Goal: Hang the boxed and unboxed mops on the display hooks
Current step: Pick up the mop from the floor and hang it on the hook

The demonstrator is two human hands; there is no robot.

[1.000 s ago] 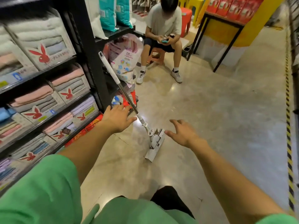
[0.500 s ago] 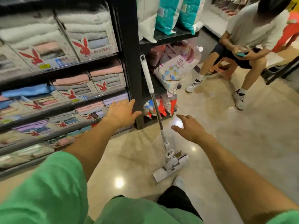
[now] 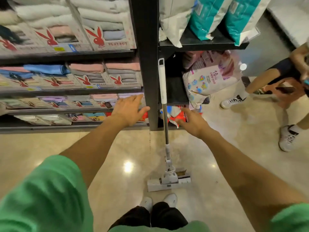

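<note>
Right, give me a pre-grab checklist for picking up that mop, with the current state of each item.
1. White-handled metal-shaft mop leaning upright against the black shelf post: ok.
2. Left hand free: ok, open and empty, left of the shaft.
3. Right hand free: ok, open and empty, right of the shaft.
4. Grip on the shaft: not ok, neither hand touches it.
5. White mop head flat on the beige floor: ok, just ahead of the white shoes.
6. Display hook to hang it on: cannot tell, none in view.
</note>
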